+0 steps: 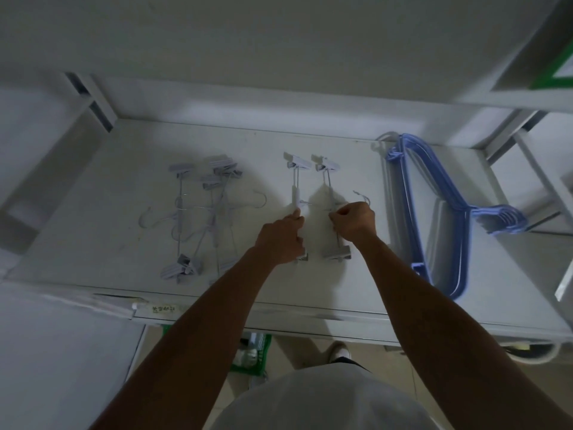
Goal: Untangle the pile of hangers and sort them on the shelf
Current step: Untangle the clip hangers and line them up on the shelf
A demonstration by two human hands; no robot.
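Hangers of the clip kind are in both hands. The left hand (283, 235) curls round the bar of one grey clip hanger (296, 184). The right hand (353, 220) pinches the bar of a second clip hanger (328, 178). The two hangers lie parallel at the middle of the shelf (124, 150).

Near the right edge the blue hangers (499, 219) are already stacked. Towards the left edge a tangled pile (221, 166) of grey clip hangers is left, so I judge the sorting about half done.

The shelf is white and dim. A green crate (252, 355) stands on the floor below its front edge.
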